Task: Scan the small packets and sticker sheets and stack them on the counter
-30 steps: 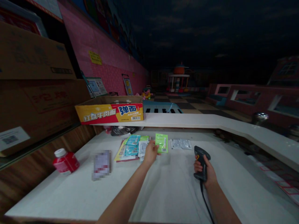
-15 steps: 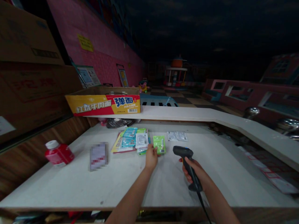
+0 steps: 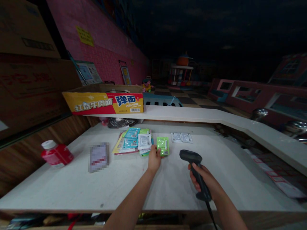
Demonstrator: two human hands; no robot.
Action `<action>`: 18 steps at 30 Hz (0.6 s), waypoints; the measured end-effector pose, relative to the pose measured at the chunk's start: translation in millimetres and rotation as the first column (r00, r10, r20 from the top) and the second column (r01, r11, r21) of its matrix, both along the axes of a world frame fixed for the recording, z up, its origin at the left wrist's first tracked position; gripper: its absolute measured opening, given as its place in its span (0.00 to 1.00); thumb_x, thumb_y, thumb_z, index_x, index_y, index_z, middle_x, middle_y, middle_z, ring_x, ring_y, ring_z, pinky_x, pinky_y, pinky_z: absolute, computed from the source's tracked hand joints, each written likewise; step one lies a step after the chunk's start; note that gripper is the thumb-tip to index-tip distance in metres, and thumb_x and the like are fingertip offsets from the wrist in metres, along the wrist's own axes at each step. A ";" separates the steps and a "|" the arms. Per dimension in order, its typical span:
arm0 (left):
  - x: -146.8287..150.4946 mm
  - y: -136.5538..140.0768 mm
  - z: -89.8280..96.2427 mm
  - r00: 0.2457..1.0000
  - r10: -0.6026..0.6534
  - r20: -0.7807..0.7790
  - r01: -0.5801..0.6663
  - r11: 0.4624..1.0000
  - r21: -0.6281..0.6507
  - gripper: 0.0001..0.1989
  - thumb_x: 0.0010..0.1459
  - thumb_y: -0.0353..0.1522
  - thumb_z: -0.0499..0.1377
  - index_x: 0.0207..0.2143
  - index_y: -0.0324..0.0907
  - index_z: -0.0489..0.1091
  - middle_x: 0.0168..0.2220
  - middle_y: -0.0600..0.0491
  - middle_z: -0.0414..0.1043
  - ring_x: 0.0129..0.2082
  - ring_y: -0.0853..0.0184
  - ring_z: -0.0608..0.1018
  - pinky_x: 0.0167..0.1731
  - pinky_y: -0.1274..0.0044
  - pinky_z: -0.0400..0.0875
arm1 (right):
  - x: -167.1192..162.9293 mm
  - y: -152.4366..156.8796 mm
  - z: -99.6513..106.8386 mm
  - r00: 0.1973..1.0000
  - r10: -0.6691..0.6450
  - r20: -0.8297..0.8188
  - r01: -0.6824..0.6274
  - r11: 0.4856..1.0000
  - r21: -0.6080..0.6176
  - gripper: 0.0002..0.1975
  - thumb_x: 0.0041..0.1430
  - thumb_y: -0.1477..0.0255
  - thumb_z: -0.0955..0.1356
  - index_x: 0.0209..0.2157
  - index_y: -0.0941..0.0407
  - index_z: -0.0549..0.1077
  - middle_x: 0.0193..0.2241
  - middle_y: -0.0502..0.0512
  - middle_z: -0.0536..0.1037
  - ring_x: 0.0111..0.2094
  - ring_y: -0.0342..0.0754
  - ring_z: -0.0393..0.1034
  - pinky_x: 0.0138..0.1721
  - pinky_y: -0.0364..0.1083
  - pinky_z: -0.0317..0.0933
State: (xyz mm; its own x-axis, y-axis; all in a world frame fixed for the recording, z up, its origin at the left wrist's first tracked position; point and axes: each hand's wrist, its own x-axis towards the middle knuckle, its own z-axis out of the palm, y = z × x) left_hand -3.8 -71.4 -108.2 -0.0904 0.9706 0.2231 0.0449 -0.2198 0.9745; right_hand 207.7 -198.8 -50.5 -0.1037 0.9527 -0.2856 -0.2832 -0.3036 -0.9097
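My left hand pinches the lower left edge of a green packet, just right of a pile of packets. In that pile lie blue packets and a white packet over yellow and green ones. My right hand is wrapped round the handle of a black corded barcode scanner, its head pointing left toward the green packet. Behind the scanner a pair of white packets lies flat on the white counter.
A red bottle with a white cap and a blurred-out card-like item are at left. An open noodle carton rests on the raised ledge. Brown boxes are stacked far left. Round metal fixtures stand at right.
The scanner in my right hand has moved slightly right and away from the green packet. My left hand keeps its hold on the packet. The view has shifted a little.
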 end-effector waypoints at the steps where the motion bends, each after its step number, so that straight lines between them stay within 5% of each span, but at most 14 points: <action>1: -0.1 -0.1 0.2 1.000 -0.002 -0.005 0.002 1.000 -0.004 0.14 0.55 0.43 0.55 0.34 0.43 0.59 0.31 0.54 0.65 0.27 0.69 0.73 0.22 0.74 0.76 | 3.0 5.9 -2.7 0.999 -0.010 -0.038 0.010 1.000 0.006 0.21 0.51 0.52 0.70 0.35 0.55 0.68 0.15 0.43 0.67 0.11 0.38 0.56 0.11 0.38 0.49; 5: -0.1 -1.8 4.2 0.999 -0.049 -0.015 0.049 0.999 -0.005 0.15 0.54 0.45 0.56 0.34 0.43 0.61 0.32 0.53 0.67 0.28 0.67 0.75 0.22 0.73 0.76 | 19.7 38.8 -14.0 0.952 -0.101 -0.288 0.107 0.994 0.005 0.22 0.47 0.52 0.72 0.33 0.56 0.69 0.15 0.43 0.65 0.12 0.36 0.54 0.11 0.36 0.48; 10: -1.4 -7.7 10.8 0.995 -0.076 -0.059 0.075 0.997 -0.016 0.16 0.52 0.46 0.57 0.32 0.42 0.63 0.31 0.54 0.68 0.27 0.67 0.74 0.20 0.74 0.75 | 41.6 68.6 -30.1 0.782 -0.215 -0.584 0.281 0.959 0.023 0.17 0.48 0.59 0.73 0.31 0.56 0.68 0.17 0.43 0.63 0.14 0.35 0.54 0.13 0.34 0.51; 14: -1.0 -8.5 10.1 0.993 -0.077 -0.090 0.075 0.997 -0.018 0.16 0.52 0.46 0.57 0.31 0.42 0.64 0.25 0.56 0.69 0.21 0.70 0.72 0.16 0.80 0.69 | 51.0 75.6 -43.0 0.682 -0.232 -0.693 0.302 0.953 -0.021 0.15 0.50 0.62 0.73 0.32 0.57 0.68 0.18 0.43 0.63 0.15 0.35 0.55 0.13 0.33 0.53; 18: 15.9 5.6 8.8 0.998 -0.050 -0.025 0.049 0.998 -0.045 0.16 0.50 0.45 0.59 0.29 0.41 0.64 0.20 0.58 0.67 0.15 0.74 0.67 0.13 0.83 0.62 | 53.7 78.9 -46.9 0.684 -0.200 -0.702 0.283 0.959 0.002 0.15 0.50 0.62 0.73 0.32 0.56 0.68 0.19 0.42 0.61 0.16 0.36 0.55 0.14 0.34 0.55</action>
